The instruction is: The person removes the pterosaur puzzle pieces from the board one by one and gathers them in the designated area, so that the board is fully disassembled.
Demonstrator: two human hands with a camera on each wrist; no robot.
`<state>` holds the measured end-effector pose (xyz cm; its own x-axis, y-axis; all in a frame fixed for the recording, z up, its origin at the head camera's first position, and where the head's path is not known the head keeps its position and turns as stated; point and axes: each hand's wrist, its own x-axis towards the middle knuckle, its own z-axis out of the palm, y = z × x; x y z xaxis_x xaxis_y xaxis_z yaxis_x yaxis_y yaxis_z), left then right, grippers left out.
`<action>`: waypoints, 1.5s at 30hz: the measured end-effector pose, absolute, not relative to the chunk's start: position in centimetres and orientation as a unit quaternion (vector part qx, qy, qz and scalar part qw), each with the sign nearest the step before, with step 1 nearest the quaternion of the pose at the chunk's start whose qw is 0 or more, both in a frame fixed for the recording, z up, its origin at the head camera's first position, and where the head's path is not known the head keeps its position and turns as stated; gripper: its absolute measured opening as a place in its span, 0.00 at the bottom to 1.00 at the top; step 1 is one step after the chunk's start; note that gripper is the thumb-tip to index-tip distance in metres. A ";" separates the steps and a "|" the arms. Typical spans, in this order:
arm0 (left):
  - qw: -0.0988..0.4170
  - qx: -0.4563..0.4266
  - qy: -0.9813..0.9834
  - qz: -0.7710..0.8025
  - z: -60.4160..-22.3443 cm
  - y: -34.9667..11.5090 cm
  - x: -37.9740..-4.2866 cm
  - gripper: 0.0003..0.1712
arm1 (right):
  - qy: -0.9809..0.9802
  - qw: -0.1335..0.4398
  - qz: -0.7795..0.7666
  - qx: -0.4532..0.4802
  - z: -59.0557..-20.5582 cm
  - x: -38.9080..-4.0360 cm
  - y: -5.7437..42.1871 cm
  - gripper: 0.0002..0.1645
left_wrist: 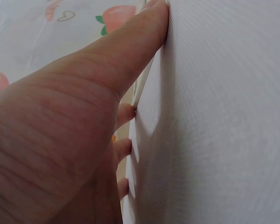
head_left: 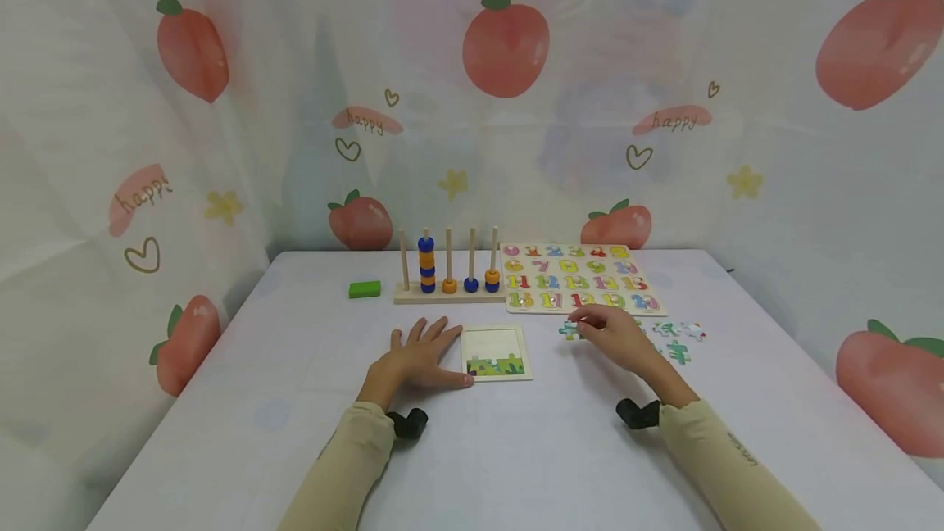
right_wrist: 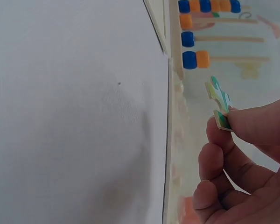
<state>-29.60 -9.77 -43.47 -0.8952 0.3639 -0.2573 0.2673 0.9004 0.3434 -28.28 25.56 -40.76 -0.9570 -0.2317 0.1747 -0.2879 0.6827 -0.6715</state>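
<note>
A small square puzzle tray [head_left: 492, 342] lies on the table, with a strip of joined green jigsaw pieces [head_left: 497, 366] along its near side. My left hand [head_left: 419, 360] spreads its fingers at the tray's left edge, the thumb at the near left corner; the left wrist view shows its thumb [left_wrist: 126, 51] extended along the tabletop. To the tray's right, my right hand [head_left: 615, 338] pinches a green and white jigsaw piece [right_wrist: 219, 100] between thumb and forefinger, held above the table. Several loose jigsaw pieces [head_left: 678, 351] lie beyond and right of that hand, some partly hidden behind it.
Behind the tray stands a wooden peg rack [head_left: 409, 298] with blue and orange beads. A number board [head_left: 533, 279] lies against its right end. Left of the rack sits a green block [head_left: 365, 289]. A printed curtain [head_left: 435, 39] hangs behind the table [head_left: 516, 457].
</note>
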 end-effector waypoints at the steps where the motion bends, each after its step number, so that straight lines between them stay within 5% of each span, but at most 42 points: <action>1: 0.157 0.165 0.962 0.151 -43.4 -9.8 -29.5 0.58 | -0.917 0.038 0.372 0.140 -40.7 -28.2 25.7 0.12; 45: 0.157 0.166 0.963 0.147 -43.5 -9.7 -29.5 0.58 | -0.932 0.079 0.353 -0.011 -40.9 -26.9 35.6 0.17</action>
